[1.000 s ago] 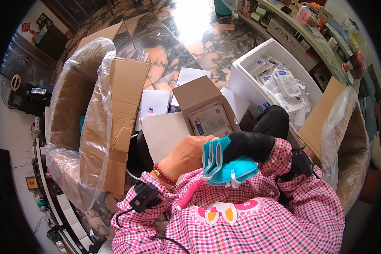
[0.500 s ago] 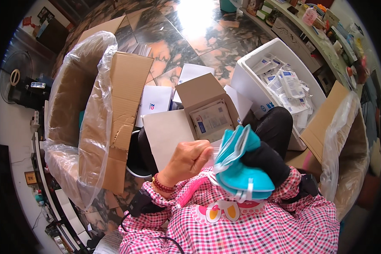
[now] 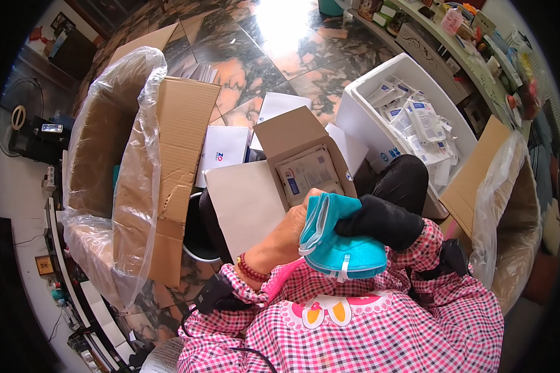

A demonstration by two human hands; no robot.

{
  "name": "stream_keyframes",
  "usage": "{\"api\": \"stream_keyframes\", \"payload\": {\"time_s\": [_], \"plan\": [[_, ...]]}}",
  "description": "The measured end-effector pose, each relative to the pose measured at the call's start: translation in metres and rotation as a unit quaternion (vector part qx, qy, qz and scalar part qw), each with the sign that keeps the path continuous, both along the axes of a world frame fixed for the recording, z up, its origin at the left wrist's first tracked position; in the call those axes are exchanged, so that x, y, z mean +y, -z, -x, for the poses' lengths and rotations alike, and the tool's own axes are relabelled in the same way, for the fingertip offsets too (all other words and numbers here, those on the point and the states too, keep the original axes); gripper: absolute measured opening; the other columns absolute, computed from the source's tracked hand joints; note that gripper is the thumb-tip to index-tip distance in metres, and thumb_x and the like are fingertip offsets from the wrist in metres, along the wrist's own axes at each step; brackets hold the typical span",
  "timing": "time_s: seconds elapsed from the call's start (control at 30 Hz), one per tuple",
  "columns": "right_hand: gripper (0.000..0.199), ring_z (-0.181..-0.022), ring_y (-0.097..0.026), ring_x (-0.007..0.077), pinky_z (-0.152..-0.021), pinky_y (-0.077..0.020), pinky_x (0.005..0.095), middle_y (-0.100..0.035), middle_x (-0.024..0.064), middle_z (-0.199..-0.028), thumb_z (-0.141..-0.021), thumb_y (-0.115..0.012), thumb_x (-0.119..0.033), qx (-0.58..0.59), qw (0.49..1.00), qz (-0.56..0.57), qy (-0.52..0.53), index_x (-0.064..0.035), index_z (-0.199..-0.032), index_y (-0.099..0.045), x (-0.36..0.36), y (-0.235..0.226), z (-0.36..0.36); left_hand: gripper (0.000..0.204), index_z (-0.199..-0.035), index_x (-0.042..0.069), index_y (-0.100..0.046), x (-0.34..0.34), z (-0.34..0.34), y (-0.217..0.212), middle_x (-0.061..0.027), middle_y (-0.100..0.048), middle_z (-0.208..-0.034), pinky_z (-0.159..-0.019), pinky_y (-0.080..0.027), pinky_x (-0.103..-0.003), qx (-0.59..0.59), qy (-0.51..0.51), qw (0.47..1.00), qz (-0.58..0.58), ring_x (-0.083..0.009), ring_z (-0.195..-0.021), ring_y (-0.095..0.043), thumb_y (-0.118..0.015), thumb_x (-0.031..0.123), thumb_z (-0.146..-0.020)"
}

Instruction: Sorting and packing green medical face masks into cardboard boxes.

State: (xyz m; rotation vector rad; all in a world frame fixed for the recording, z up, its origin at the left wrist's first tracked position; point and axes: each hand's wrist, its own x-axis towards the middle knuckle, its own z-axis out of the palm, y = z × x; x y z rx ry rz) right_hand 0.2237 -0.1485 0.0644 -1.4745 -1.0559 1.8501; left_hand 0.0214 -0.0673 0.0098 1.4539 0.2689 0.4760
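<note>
Holding a stack of teal masks (image 3: 339, 245) close over the lap, the left hand (image 3: 289, 233) curls shut around the stack's left edge, while the right hand (image 3: 379, 221), in a black glove, closes over its top right. The masks look light, soft and floppy, likely to fan apart or slip, so gripping the whole bundle across its middle seems safest. Just beyond them sits an open small box (image 3: 305, 165) with a packet inside; a white bin (image 3: 410, 118) of packets stands further right.
</note>
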Motion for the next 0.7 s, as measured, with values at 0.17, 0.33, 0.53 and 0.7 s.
{"api": "stream_keyframes", "payload": {"time_s": [0.17,0.33,0.53,0.7], "plan": [[0.026,-0.078,-0.066,0.014,-0.078,-0.0536,0.031,-0.073,0.0116,-0.091,-0.089,-0.072,-0.019,-0.016,0.999,-0.019,-0.021,0.0016,-0.105,-0.071,-0.001,0.007,-0.003,0.037,-0.116,0.004,-0.054,0.001,0.0,-0.007,-0.0116,-0.059,-0.107,-0.082,-0.052,-0.034,-0.011,-0.008,1.0,0.0,-0.0254,-0.09,-0.061,-0.071,0.002,-0.083],[0.025,-0.081,-0.066,0.0116,-0.077,-0.0534,0.03,-0.073,0.0101,-0.09,-0.09,-0.072,-0.02,-0.021,1.0,-0.02,0.009,0.0007,-0.104,-0.072,-0.003,0.012,0.002,0.041,-0.112,0.002,-0.055,0.002,0.006,-0.012,-0.0154,-0.057,-0.101,-0.083,-0.051,-0.035,0.085,-0.042,0.969,-0.229,-0.0353,-0.095,-0.061,-0.072,-0.001,-0.075],[0.03,-0.082,-0.067,0.0135,-0.081,-0.0536,0.0304,-0.073,0.0116,-0.094,-0.089,-0.072,-0.02,0.012,1.0,0.017,0.016,0.0035,-0.108,-0.07,-0.004,0.022,0.001,0.036,-0.108,0.001,-0.058,-0.016,-0.002,0.011,-0.0159,-0.063,-0.1,-0.076,-0.052,-0.035,0.011,-0.075,0.99,-0.121,-0.029,-0.086,-0.064,-0.075,0.007,-0.077],[0.026,-0.086,-0.067,0.0139,-0.083,-0.0544,0.0313,-0.072,0.0093,-0.097,-0.093,-0.066,-0.017,0.122,0.981,0.034,0.147,0.0026,-0.111,-0.068,-0.009,0.019,0.019,0.029,-0.099,0.0,-0.062,-0.016,-0.005,0.016,-0.0156,-0.066,-0.092,-0.071,-0.053,-0.033,-0.026,-0.137,0.989,-0.048,-0.0243,-0.078,-0.063,-0.078,0.009,-0.076]]}}
